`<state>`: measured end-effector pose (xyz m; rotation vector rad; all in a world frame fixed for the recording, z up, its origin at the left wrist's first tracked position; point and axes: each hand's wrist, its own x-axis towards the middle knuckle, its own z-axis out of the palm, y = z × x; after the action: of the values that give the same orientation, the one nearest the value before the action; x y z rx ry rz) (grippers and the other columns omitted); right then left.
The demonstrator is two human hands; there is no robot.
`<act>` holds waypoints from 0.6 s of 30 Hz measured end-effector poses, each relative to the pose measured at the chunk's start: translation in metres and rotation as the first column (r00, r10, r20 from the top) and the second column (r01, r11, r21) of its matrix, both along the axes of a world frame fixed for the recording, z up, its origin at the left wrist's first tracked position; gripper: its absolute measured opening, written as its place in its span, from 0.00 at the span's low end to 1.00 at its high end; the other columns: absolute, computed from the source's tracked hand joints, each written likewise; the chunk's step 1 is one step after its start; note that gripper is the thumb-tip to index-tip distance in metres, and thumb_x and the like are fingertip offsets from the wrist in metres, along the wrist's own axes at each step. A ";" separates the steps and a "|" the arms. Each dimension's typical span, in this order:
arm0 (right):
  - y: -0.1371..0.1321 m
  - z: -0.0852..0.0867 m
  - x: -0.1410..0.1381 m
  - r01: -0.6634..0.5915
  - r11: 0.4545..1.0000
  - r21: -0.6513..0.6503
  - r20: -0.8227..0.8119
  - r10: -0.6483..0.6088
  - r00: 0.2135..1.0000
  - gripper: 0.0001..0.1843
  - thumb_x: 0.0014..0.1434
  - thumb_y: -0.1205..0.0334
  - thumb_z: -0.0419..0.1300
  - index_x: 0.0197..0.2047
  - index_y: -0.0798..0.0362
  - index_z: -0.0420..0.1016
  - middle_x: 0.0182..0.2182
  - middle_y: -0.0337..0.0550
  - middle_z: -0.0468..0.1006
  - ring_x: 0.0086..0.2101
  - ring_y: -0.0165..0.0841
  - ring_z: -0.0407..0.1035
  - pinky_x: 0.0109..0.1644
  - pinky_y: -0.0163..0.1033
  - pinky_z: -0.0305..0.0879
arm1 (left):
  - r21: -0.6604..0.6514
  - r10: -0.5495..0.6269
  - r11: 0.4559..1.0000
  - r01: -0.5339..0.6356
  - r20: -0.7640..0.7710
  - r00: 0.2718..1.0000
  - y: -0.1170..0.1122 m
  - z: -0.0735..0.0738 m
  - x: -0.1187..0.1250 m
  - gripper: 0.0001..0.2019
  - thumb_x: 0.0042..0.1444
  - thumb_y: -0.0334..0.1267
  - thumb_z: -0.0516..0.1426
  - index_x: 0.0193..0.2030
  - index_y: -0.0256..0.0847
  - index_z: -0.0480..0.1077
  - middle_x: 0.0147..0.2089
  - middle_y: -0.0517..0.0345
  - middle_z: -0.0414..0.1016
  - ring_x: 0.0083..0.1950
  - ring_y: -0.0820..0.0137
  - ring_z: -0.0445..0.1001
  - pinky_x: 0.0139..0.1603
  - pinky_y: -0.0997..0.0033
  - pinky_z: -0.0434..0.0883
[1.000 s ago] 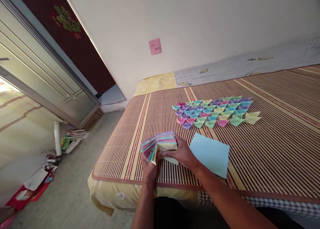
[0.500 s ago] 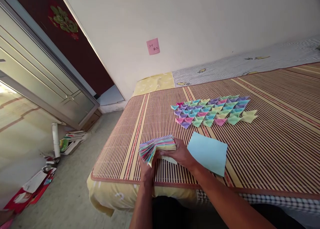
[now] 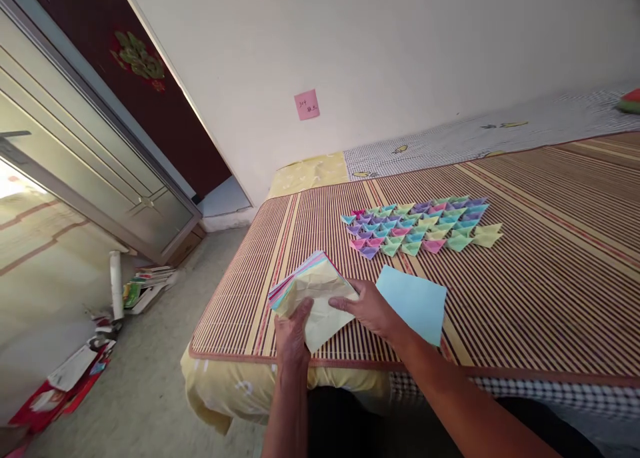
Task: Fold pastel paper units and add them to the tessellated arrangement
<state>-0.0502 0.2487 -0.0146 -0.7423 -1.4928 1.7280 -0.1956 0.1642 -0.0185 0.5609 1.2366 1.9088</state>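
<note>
Both hands hold a thick stack of coloured paper sheets (image 3: 320, 288) above the near edge of the bed mat. My left hand (image 3: 291, 335) grips the lower left edge, its thumb on the top pale yellow sheet. At the right corner, my right hand (image 3: 367, 306) pinches the stack, with the thumb on top and the fingers mostly hidden underneath. The yellow top sheet is creased, and pink, blue and purple edges fan out at the left. To the right lies a light blue paper sheet (image 3: 417, 305), partly behind my right forearm.
Rows of small folded paper boats (image 3: 410, 226) lie beyond my hands on the striped bamboo mat (image 3: 540, 271). A pink note (image 3: 307, 105) is stuck to the wall. Books (image 3: 147, 286) and a white tube (image 3: 116, 285) are on the floor at left, near a sliding door (image 3: 100, 138).
The stack was bent with its edges fanned toward me; now it lies flatter, its yellow top sheet facing up. My left thumb has come over the top. The view has shifted slightly.
</note>
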 end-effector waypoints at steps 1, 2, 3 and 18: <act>-0.002 0.002 0.002 0.001 1.000 0.013 0.004 -0.001 1.000 0.28 0.48 0.49 0.76 0.48 0.55 0.83 0.40 0.48 0.87 0.42 0.47 0.81 0.43 0.45 0.75 | 0.005 -0.020 1.000 0.020 0.021 1.000 -0.004 0.000 0.001 0.31 0.45 0.41 0.73 0.57 0.37 0.77 0.45 0.45 0.86 0.45 0.55 0.85 0.46 0.61 0.80; -0.004 0.004 0.005 -0.008 0.999 0.039 0.007 0.008 1.000 0.26 0.49 0.49 0.75 0.48 0.55 0.83 0.40 0.48 0.86 0.42 0.47 0.80 0.43 0.45 0.74 | 0.006 -0.048 0.999 0.048 0.034 0.998 -0.008 0.000 0.000 0.30 0.45 0.40 0.73 0.56 0.37 0.77 0.45 0.45 0.86 0.45 0.55 0.85 0.46 0.61 0.80; -0.004 0.008 0.008 -0.036 0.997 0.072 0.014 0.035 0.999 0.25 0.51 0.49 0.74 0.48 0.55 0.83 0.40 0.47 0.86 0.42 0.46 0.80 0.44 0.44 0.74 | 0.005 -0.080 0.997 0.080 0.037 0.996 -0.013 0.000 -0.004 0.28 0.45 0.40 0.73 0.54 0.37 0.77 0.45 0.45 0.85 0.45 0.56 0.84 0.46 0.62 0.80; -0.002 0.088 0.028 -0.377 0.848 0.373 0.318 0.265 0.910 0.08 0.51 0.59 0.71 0.33 0.53 0.80 0.27 0.36 0.77 0.30 0.32 0.71 0.30 0.32 0.59 | -0.239 -0.519 0.848 0.472 -0.201 0.831 -0.043 0.059 -0.034 0.27 0.40 0.40 0.75 0.48 0.35 0.80 0.41 0.49 0.85 0.35 0.61 0.82 0.37 0.66 0.76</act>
<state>-0.0221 0.2464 0.0731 -0.5084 -2.1949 1.4834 -0.2297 0.1215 0.0404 0.9566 1.2545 1.2966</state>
